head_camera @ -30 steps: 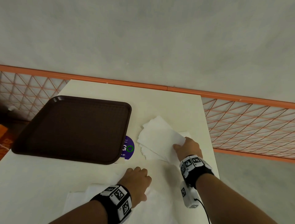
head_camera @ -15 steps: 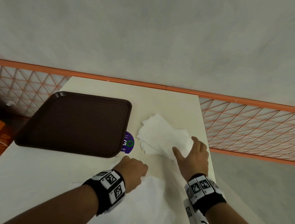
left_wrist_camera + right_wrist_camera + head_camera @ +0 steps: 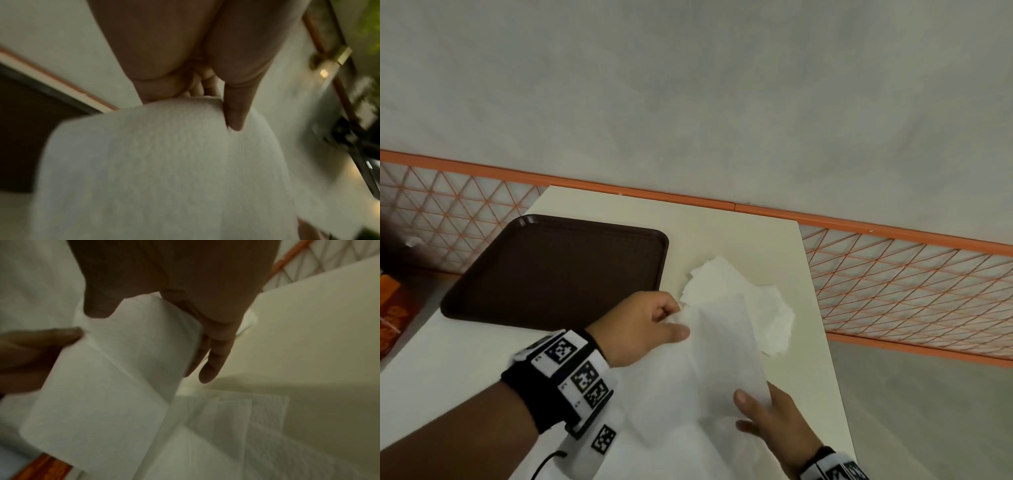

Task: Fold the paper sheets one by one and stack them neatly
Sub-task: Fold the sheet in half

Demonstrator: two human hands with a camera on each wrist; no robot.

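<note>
Above table: left hand, right hand fingers pinching paper sheet; no legible writing.

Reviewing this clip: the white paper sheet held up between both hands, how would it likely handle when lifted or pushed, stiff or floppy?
Probably floppy: the paper sheet bows and creases between the left hand and right hand grips. Likely very light, since fingertip pinches alone carry it. Its soft textured surface suggests tissue, so it may tear or crumple if pushed rather than slide flat.
</note>
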